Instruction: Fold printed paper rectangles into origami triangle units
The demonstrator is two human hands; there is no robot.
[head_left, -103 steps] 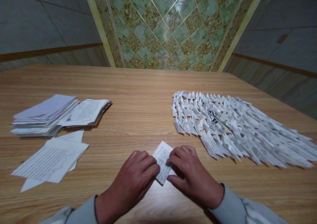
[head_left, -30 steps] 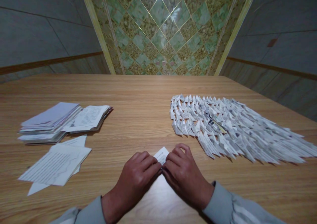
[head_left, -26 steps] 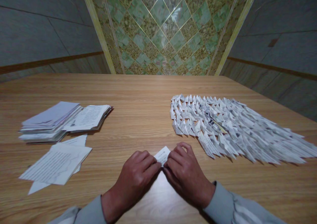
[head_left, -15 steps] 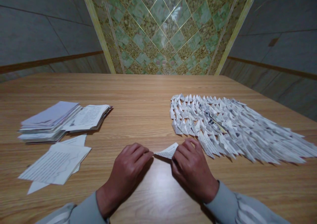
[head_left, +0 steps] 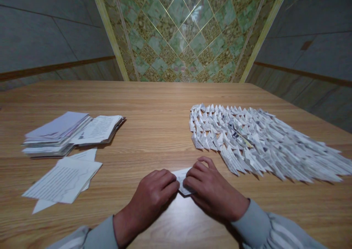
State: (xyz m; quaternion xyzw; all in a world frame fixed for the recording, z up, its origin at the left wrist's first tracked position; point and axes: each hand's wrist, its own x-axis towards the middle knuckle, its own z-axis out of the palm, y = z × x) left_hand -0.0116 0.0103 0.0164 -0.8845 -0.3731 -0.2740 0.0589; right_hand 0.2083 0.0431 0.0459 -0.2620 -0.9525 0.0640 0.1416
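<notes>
A small folded piece of printed paper lies on the wooden table near its front edge. My left hand pinches its left side with curled fingers. My right hand presses on its right side, fingers bent over it. Most of the paper is hidden under the fingertips.
A large spread of several small folded paper pieces lies in rows at the right. A stack of printed pages sits at the left, with loose printed sheets in front of it. A tiled wall panel rises behind the table.
The paper has got smaller and flatter since the earliest frame. Half a second ago my hands were apart with the paper stretched between them; now they have closed together over it.
</notes>
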